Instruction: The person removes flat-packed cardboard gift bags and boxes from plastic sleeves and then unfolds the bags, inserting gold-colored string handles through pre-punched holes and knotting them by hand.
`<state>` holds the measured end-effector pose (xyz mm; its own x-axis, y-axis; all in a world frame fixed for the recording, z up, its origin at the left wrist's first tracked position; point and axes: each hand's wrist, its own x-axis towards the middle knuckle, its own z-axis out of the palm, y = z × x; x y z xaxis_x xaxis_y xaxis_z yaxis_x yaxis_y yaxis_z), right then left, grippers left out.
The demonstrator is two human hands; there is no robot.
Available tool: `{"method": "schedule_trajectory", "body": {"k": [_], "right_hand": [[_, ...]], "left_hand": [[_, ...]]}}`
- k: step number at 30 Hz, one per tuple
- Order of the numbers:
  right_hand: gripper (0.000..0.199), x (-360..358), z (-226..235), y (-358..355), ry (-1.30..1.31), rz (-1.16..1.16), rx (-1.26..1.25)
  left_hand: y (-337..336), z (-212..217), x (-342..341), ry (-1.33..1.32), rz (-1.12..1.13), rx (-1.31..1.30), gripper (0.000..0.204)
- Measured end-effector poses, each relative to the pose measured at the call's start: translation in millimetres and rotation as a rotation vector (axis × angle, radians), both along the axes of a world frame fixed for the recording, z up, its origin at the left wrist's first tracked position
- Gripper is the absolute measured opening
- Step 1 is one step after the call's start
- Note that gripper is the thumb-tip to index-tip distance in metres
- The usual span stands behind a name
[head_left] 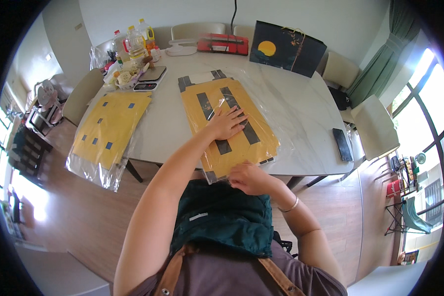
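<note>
A flat stack of yellow-brown cardboard pieces with black strips lies in a clear plastic bag in front of me, its near end at the table's front edge. My left hand rests spread and flat on top of it. At the near end my right hand is closed, fingers curled at the bag's edge; what they hold, if anything, is hidden. To the left lies a second clear bag with a yellow sheet marked by small dark squares, its plastic end hanging over the edge.
On the white table stand oil bottles, a kitchen scale, a red case and a large black gift bag. A phone lies near the right edge. Chairs surround the table.
</note>
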<state>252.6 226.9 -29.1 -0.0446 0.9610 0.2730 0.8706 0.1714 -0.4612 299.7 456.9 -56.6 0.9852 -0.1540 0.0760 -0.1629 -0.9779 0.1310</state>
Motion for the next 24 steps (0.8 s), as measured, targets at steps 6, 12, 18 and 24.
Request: {"method": "schedule_trajectory", "body": {"k": [6,12,18,24], "right_hand": [[0.032,-9.5,23.2,-9.4,0.091,-0.267,0.034],[0.021,-37.1,-29.0,0.7,-0.151,0.001,0.056],[0.015,-31.5,-55.6,-52.9,0.44,-0.127,-0.196],[0.02,-15.4,-32.6,-67.7,1.491,-0.679,0.062]], "left_hand": [[-4.0,-1.4,0.1,-0.024,0.08,0.026,0.054],[-9.0,6.7,0.9,0.023,0.121,0.009,0.055],[-19.6,9.7,-5.4,0.025,0.244,-0.026,0.056],[-56.6,-0.1,-34.5,-0.168,0.448,0.033,0.055]]}}
